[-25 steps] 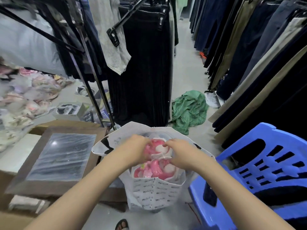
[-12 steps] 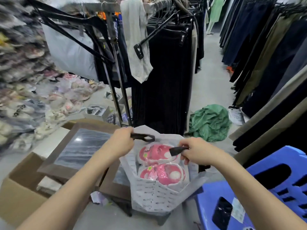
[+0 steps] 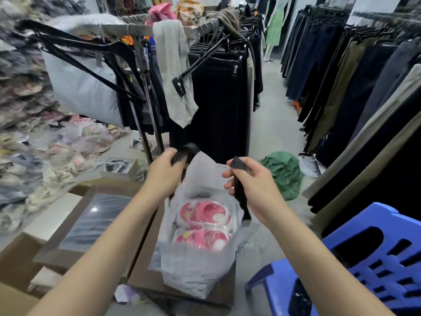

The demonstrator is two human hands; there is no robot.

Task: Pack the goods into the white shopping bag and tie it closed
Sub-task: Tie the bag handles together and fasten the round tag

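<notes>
left hand (image 3: pixel 164 172): closed tight on a flat black handle (image 3: pixel 185 152) of the bag.
right hand (image 3: pixel 250 182): fingers curled round the other black handle strap (image 3: pixel 239 192), soft and ribbon-like.
white shopping bag (image 3: pixel 193 265): thin and crinkly, open, hanging below and between both hands.
goods (image 3: pixel 205 213): round pink and white things in shiny clear wrap, down inside the bag.
cardboard box (image 3: pixel 75 226): brown, flat shiny top, under the left arm.
blue stool (image 3: pixel 369 265): hard plastic with slots, under the right arm.
green cloth (image 3: pixel 284 172): crumpled on the floor, just past the right hand.
</notes>
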